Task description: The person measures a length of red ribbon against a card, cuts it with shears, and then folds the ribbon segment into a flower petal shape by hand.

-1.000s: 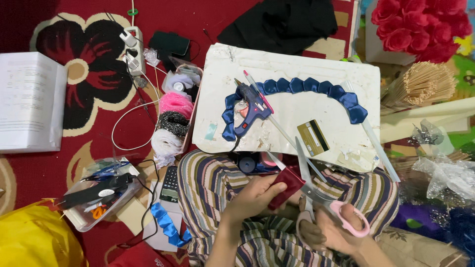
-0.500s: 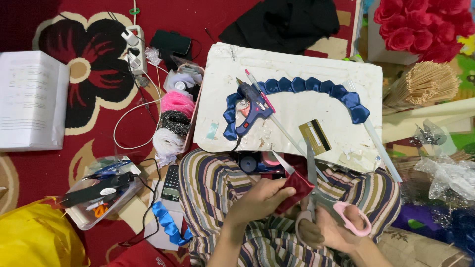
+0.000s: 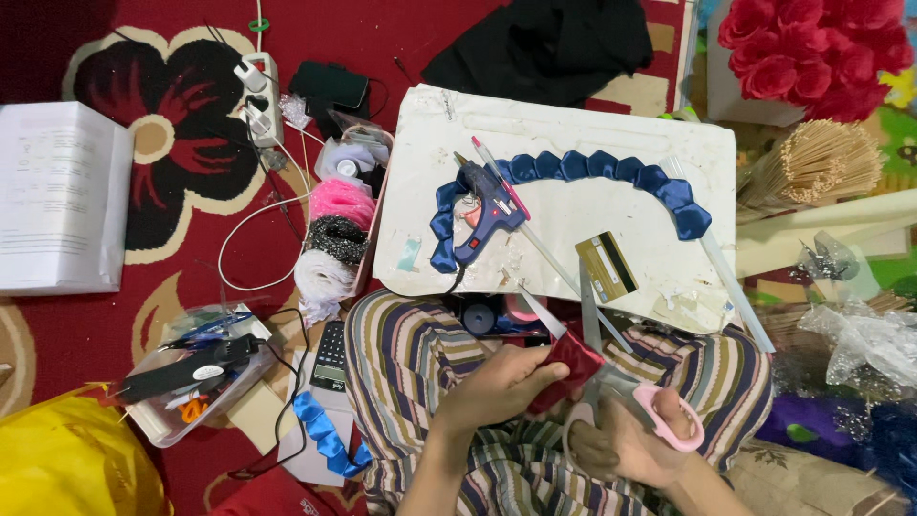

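Hands are working low over the lap, above striped trousers (image 3: 420, 354). Left hand (image 3: 501, 382) is pinching a folded piece of dark red satin ribbon (image 3: 573, 361), fingers curled closed around it so one end is sticking out toward the blades. Right hand (image 3: 635, 444) is gripping pink-handled scissors (image 3: 621, 392), thumb threaded through one loop and fingers wrapped shut on the other; the metal blades are pointing up and away, lying against the ribbon's edge. Whether the blades are parted is hard to tell.

Ribbon is glossy, soft and creased into a small pad, being kept taut between fingertips, likely so the cut lands clean.

Just beyond the knees a white lap tray (image 3: 573, 119) is serving as the work surface, smeared and scuffed. On it a blue glue gun (image 3: 482, 215) is lying on its side, cord trailing off the near edge, beside a curved chain of blue satin petals (image 3: 592, 167), puffed and shiny. A small dark card (image 3: 607, 266) and clear glue sticks (image 3: 735, 282) are resting near the right corner, within easy reach.

Left of the tray, rolls of pink, black and white mesh trim (image 3: 334, 239) are stacked along the red patterned carpet (image 3: 172, 287).
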